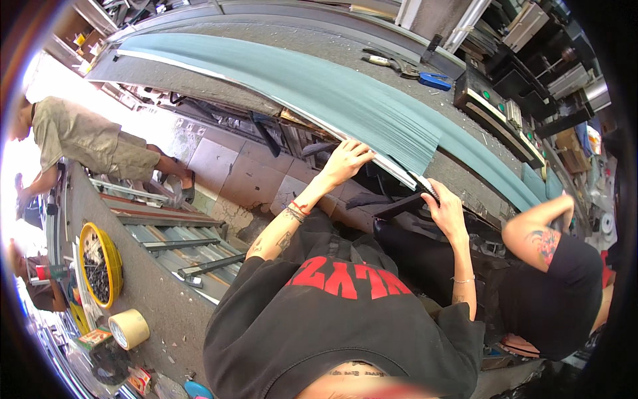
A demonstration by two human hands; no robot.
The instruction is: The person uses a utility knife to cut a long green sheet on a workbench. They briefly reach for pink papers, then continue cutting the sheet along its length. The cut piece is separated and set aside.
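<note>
One teal sheet [345, 93], one tape roll [128, 328], one yellow tub [101, 265], one blue clamp [435, 81]
</note>
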